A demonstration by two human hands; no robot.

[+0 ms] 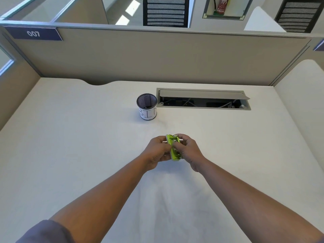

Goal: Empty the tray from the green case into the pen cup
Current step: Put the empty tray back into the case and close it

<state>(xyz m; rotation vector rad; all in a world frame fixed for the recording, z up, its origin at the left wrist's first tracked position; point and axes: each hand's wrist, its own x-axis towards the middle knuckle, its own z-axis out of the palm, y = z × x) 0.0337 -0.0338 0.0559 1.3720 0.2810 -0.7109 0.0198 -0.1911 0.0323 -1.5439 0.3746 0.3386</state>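
A small lime-green case (172,147) with metal parts is held on edge just above the white desk, between both hands. My left hand (157,151) grips its left side, where a pale strip runs along the edge. My right hand (188,150) grips its right side, thumb across the middle. Fingers hide much of the case, and I cannot tell whether a tray has come out. The pen cup (147,106), black mesh with a white paper label, stands upright farther back and slightly left of the hands.
An open cable slot (203,99) with a raised grey flap is sunk into the desk right of the cup. Beige partition walls (157,57) close the desk at the back and sides. White desk surface (78,137) spreads around the hands.
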